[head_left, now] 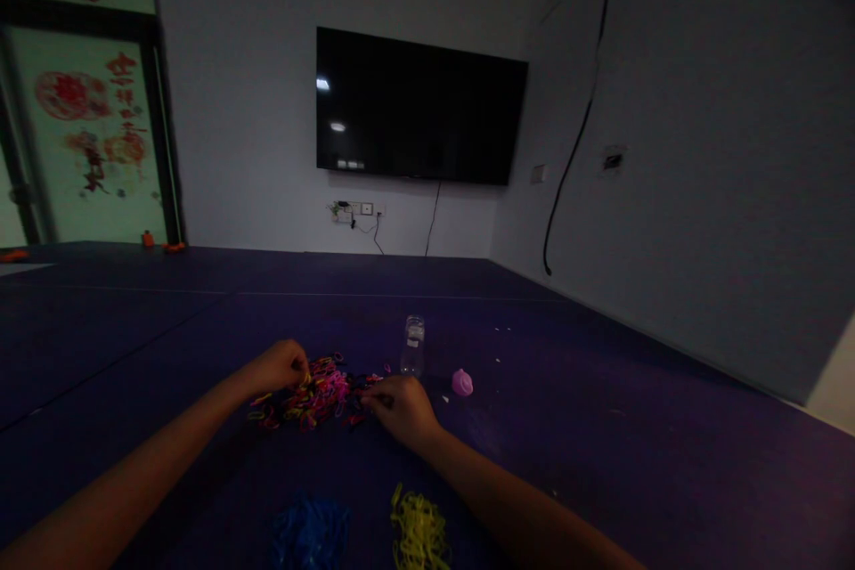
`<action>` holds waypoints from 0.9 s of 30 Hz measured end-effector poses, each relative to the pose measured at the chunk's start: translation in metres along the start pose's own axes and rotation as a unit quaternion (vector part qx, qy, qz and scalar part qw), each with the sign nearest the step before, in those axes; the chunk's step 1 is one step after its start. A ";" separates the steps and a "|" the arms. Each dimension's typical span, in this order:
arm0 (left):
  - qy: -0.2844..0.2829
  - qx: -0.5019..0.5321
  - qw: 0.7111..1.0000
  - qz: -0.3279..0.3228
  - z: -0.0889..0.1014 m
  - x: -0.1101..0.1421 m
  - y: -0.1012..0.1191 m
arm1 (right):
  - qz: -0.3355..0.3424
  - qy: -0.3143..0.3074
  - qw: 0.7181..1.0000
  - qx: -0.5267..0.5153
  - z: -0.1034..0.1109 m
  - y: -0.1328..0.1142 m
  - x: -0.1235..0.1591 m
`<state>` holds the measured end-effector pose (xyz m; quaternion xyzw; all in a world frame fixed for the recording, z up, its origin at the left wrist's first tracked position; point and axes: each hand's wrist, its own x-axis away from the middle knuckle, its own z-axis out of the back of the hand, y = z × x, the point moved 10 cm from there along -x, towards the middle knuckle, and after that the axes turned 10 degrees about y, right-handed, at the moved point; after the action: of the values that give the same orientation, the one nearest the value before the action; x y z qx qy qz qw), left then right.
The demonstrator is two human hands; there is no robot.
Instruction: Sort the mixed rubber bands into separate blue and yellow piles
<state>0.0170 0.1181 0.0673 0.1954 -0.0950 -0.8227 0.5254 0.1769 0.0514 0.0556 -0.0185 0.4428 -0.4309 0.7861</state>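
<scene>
A mixed pile of small elastic bands [327, 394], pink, red, yellow and dark, lies on the purple floor. At its left edge my left hand [284, 365] is closed in a pinch, with a yellow band at the fingertips. My right hand [404, 408] reaches the pile's right side, thumb and forefinger pinched together; what they hold is too small and dark to make out. Nearer to me are a heap of blue bands [311, 533] and a heap of yellow bands [420, 531], lying apart from each other.
Just beyond my right hand stands a clear plastic bottle [413, 346]. A pink rounded object [461, 382] sits right of it, with small white scraps about. Farther off, a television [420, 107] hangs on the wall, and a dark cable [575, 156] hangs down at the right.
</scene>
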 end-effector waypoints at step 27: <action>-0.006 -0.014 1.000 0.014 0.003 -0.001 -0.011 | 0.000 0.004 1.000 -0.030 -0.001 0.001 0.001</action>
<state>0.0071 0.1232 0.0665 0.1819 -0.0894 -0.8174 0.5392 0.1770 0.0515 0.0545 -0.0405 0.4588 -0.4177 0.7832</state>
